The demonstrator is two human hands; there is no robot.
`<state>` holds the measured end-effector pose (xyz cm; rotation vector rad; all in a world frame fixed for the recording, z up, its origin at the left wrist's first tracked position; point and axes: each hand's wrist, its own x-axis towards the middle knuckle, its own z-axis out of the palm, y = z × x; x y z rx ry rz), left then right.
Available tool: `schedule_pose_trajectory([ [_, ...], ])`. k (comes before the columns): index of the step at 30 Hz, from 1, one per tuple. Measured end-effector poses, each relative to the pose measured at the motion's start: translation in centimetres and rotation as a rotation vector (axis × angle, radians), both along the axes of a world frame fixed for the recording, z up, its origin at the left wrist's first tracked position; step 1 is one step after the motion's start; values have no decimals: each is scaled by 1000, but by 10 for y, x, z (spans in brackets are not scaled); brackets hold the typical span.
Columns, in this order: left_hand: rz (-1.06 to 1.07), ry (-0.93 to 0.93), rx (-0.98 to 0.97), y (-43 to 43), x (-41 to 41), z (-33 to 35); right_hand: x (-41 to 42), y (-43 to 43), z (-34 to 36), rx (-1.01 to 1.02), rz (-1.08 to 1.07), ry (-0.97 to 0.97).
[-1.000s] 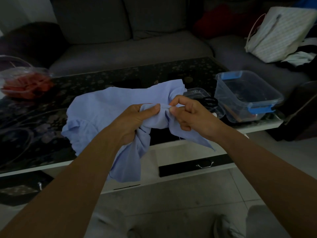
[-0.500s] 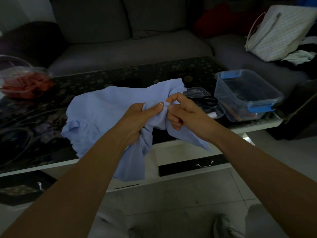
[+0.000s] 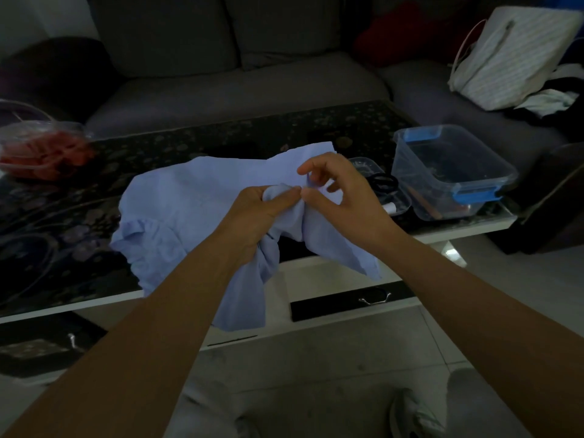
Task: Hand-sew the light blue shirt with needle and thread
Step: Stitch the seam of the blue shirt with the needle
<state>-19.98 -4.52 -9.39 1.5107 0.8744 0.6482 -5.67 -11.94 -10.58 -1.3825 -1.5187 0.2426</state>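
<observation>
The light blue shirt [image 3: 196, 197] lies half on the dark table, its near part bunched up and hanging off the front edge. My left hand [image 3: 256, 216] grips that bunched fabric, thumb pointing right along the fold. My right hand [image 3: 341, 197] is just to its right, thumb tip touching the fold beside my left thumb. Its forefinger is lifted and the other fingers are loosely spread over the cloth. No needle or thread shows in this dim view.
A clear tub with blue clips [image 3: 455, 172] stands at the table's right end, with a small clear tray holding black scissors [image 3: 382, 181] beside it. At the far left sits a clear bag of red items [image 3: 41, 153]. A grey sofa [image 3: 240, 86] runs behind the table [image 3: 221, 134].
My right hand has loosened from its tight pinch at the fold; its fingers have lifted and spread. My left hand keeps its grip on the fabric.
</observation>
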Motion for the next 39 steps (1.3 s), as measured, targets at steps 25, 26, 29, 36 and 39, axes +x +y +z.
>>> schedule_pose_trajectory([
  [25,197,15,-57,12,-12,0,-7,-36,30,-1117,1360,338],
  [26,192,-2,-74,12,-12,0,-6,-36,31,-1079,1279,369],
  [29,180,-62,-128,10,-11,1,-4,-30,29,-830,671,612],
  [36,159,-171,-186,8,-7,-2,-15,-10,5,-231,-83,282],
  [39,115,-198,-252,3,-1,-2,-20,-5,-3,-137,-135,256],
])
